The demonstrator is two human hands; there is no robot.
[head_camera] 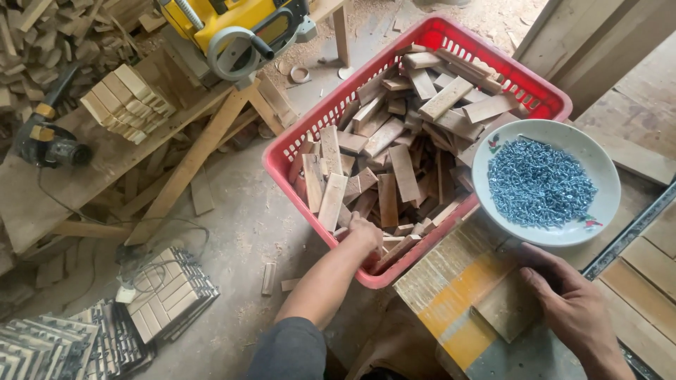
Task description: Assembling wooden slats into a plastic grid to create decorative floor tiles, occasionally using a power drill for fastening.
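Workbench (451,281) of pale boards with a yellow-painted patch fills the lower right. Red plastic crate (296,144) sits just beside it on the dusty floor, heaped with short wooden blocks (394,165). White bowl (598,176) rests on the bench at the crate's near right corner, full of small silver screws (539,183). Left hand (366,236) reaches over the crate's near rim, fingers curled down among the blocks; cannot tell if they grip one. Right hand (574,302) lies on the bench, fingers loosely spread, touching a small flat wood piece (507,309).
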